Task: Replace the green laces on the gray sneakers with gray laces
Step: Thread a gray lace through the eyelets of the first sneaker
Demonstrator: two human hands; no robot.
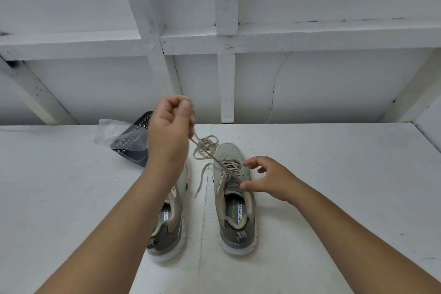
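Note:
Two gray sneakers stand side by side on a white table, toes pointing away from me. The right sneaker (235,194) carries a gray lace (207,150) through its eyelets, with loose loops lying beyond the toe and one end trailing left. My left hand (170,130) is raised above the table, pinching that lace and holding it taut. My right hand (266,178) hovers at the right sneaker's tongue, fingers spread, thumb touching the collar. My left forearm hides most of the left sneaker (170,227). No green lace is visible.
A dark perforated basket (134,148) lies tipped at the back left, with a clear plastic bag (114,132) over it. A white framed wall (226,79) rises right behind the table (334,174).

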